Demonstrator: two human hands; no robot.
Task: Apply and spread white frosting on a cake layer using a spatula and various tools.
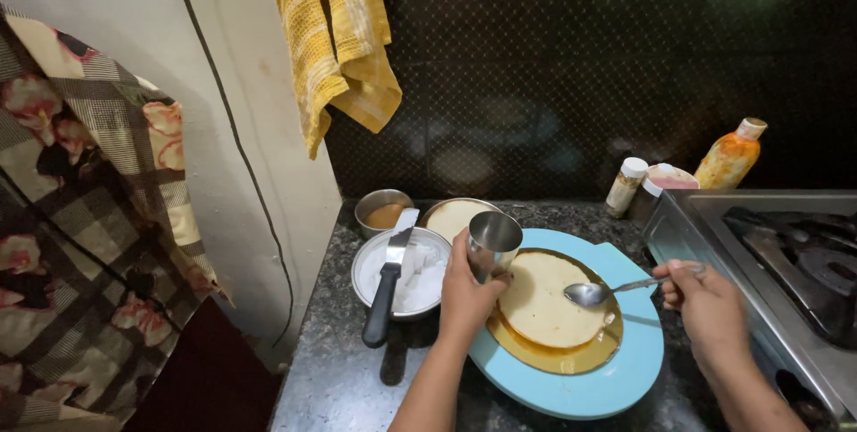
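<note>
My left hand (464, 294) is wrapped around a steel cup (492, 243), tipped toward the pale round cake (540, 300) so its lip hangs over the near edge. My right hand (710, 307) pinches a spoon (596, 292) by the handle, bowl level over the cake, probably to spread whatever comes out, though I can't see inside the cup. The cake sits in a brown plate (558, 356) on a blue board (616, 378), clear of the stove (777, 262)
</note>
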